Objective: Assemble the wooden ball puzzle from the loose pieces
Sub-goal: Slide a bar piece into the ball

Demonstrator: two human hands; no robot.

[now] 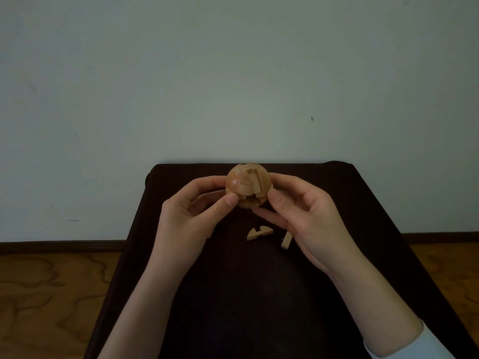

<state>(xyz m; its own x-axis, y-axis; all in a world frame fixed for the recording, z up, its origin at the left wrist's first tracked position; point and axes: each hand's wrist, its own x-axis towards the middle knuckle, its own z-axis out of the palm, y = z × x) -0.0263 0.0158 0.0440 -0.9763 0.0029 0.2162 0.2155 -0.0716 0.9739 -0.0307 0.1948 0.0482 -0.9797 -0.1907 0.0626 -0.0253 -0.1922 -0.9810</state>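
Observation:
A partly built wooden ball puzzle (248, 184) is held above the far end of a dark table (363, 203), with an open gap in its front. My left hand (193, 211) grips its left side, thumb on the lower front and fingers behind. My right hand (303, 213) grips its right side with thumb and fingers curled round it. Two loose pieces lie on the table below: a curved notched piece (258, 233) and a straight bar piece (286, 240) partly hidden by my right hand.
The table stands against a pale wall (233, 73), with a dark baseboard (59, 246) and wooden floor (51, 294) on both sides. A white sleeve (404, 343) covers my right forearm at the bottom right.

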